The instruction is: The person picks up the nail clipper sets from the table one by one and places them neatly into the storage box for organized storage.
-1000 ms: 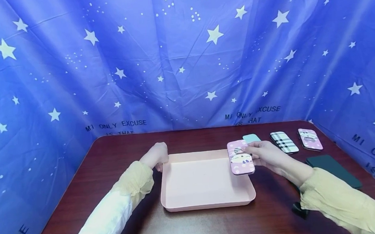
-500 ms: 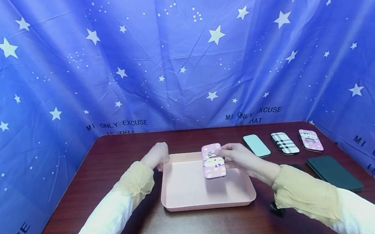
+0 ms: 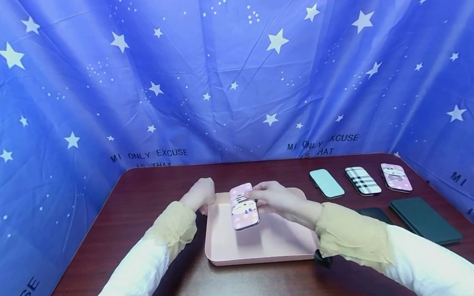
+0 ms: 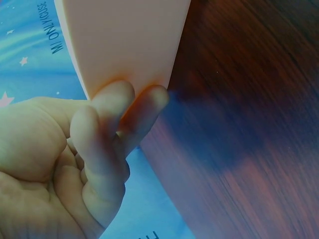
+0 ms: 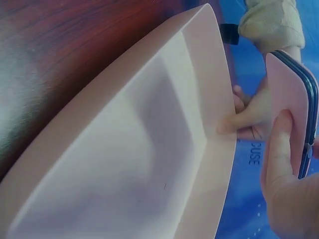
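Note:
In the head view my left hand pinches the far left corner of a shallow pink tray. Its fingers press the outer wall in the left wrist view, and its thumb reaches over the rim in the right wrist view. My right hand holds a flat pink clasp case with a cartoon print, thumb on the printed face. The case is tilted over the left part of the tray. In the right wrist view its dark metal-edged seam and small clasp show, and it is closed. The tray holds nothing else that shows.
At the table's back right lie a mint case, a plaid case and another pink case. Nearer is a dark green flat case, beside a black item partly behind my right sleeve. A starry blue curtain surrounds the table.
My right hand has carried the pink case leftward, from the tray's right edge to over its left part. This uncovers the mint case. The left hand stays on the tray corner.

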{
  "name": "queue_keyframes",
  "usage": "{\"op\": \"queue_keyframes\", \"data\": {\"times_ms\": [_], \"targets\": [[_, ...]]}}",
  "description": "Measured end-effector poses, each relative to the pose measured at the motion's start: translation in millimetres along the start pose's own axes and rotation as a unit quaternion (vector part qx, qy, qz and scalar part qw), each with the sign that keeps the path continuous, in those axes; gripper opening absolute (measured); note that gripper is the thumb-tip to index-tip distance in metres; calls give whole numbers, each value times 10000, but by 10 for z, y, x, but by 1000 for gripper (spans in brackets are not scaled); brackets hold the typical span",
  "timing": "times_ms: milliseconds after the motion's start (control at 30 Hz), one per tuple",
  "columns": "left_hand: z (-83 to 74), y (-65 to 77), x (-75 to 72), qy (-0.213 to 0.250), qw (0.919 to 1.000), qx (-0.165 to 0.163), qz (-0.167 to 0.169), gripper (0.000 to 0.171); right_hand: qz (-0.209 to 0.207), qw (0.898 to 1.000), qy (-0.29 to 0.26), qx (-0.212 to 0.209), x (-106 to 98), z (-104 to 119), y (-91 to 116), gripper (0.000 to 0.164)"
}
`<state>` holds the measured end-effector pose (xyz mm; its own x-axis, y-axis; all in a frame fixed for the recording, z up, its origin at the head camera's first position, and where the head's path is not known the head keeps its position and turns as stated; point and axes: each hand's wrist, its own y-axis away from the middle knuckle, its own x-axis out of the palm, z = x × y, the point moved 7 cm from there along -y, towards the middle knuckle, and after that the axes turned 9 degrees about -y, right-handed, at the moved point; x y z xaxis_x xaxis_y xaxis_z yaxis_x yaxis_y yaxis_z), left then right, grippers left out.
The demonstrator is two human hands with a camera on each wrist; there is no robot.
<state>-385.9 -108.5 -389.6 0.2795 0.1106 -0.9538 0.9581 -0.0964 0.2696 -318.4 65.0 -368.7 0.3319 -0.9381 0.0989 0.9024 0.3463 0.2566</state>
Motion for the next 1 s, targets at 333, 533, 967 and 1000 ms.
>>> {"op": "queue_keyframes", "data": {"times_ms": [333,533,967,1000], "targets": [[1,-9,-14,90,9999,-65,-97,13,-355,9969,686,174,296,-176,-166,22],[7,-39,7,49,10000,-16,-51,11,-506,9914,1154,357,340,-316,-210,20],[22,-32,3,126,9999,-73,57,2,-442,9914,1065,616,434,-455,-428,16],[23,-28,1,137,9999,-70,56,3,-411,9918,1027,635,448,-465,-437,15]]}}
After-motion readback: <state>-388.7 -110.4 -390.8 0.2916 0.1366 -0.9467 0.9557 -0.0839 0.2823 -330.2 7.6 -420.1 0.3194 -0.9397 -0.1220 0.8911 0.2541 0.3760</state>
